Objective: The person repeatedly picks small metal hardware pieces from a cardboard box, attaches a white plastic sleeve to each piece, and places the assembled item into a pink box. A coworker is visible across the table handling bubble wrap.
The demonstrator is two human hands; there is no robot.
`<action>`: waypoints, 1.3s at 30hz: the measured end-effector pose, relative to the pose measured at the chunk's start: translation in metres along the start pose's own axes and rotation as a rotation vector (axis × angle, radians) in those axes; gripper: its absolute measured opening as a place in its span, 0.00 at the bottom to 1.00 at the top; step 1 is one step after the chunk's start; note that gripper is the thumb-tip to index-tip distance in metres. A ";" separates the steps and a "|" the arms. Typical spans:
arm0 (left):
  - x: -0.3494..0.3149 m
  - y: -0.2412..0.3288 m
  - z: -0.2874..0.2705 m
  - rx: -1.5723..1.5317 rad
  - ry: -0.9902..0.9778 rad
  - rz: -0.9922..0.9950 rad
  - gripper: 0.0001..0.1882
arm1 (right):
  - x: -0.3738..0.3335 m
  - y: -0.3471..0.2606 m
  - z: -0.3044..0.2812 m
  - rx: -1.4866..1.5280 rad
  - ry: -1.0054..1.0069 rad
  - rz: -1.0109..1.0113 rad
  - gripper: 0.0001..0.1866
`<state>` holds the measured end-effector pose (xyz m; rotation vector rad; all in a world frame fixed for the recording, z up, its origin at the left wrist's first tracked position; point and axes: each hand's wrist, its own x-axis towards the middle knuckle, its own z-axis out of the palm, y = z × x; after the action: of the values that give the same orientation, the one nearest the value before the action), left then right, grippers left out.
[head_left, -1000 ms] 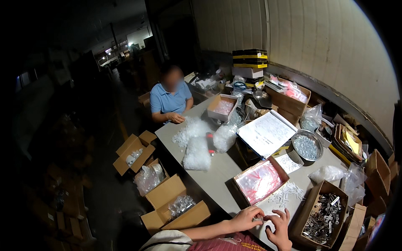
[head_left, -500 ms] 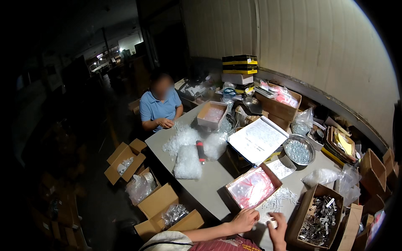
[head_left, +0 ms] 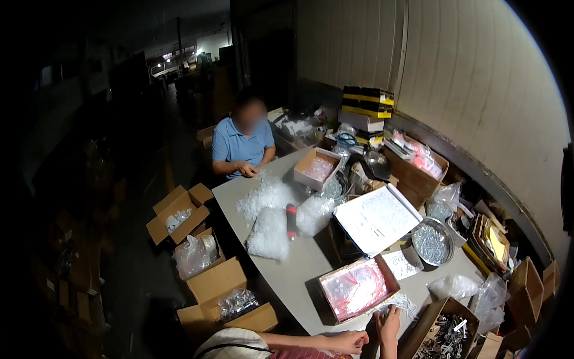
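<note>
Near the table's front edge, my left hand [head_left: 351, 342] is closed with its fingers curled together; whatever it may hold is hidden. My right hand [head_left: 388, 326] reaches to a pile of small white strip-like pieces [head_left: 404, 305], thumb and fingers apart, its fingertips at the pile's near side. Just beyond my hands stands a brown cardboard box [head_left: 327, 304] with clear, red-edged plastic bags [head_left: 359, 287] inside. Right of my right hand, an open carton [head_left: 412, 346] holds many small dark and shiny metal clips [head_left: 448, 336].
Across the table [head_left: 287, 281] a co-worker in a blue shirt [head_left: 239, 143] sits by heaped clear plastic pieces [head_left: 263, 197]. A clipboard with papers [head_left: 378, 218], a metal bowl of small parts [head_left: 431, 242] and a red-and-black tool [head_left: 291, 221] lie about. Open cartons [head_left: 218, 281] stand at left.
My right hand has moved forward to the white pieces, away from my left hand. My left hand sits lower in the picture, still closed. The whole view has shifted somewhat.
</note>
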<state>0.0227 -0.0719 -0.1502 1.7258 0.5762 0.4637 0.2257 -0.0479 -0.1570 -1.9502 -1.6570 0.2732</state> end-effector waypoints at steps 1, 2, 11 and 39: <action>-0.001 -0.001 -0.001 0.009 -0.015 -0.008 0.18 | 0.000 0.002 0.000 -0.019 -0.009 -0.028 0.27; 0.000 -0.002 -0.002 0.017 -0.033 -0.014 0.16 | 0.001 0.005 -0.001 -0.037 -0.017 -0.054 0.24; 0.009 0.010 -0.008 0.037 0.037 -0.042 0.12 | -0.026 -0.003 -0.046 0.021 0.141 0.012 0.16; 0.040 0.042 0.006 0.034 0.082 0.105 0.17 | -0.079 -0.078 -0.147 0.351 -0.080 -0.204 0.27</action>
<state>0.0637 -0.0597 -0.1104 1.7815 0.5565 0.6048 0.2160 -0.1589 -0.0105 -1.5184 -1.7099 0.5289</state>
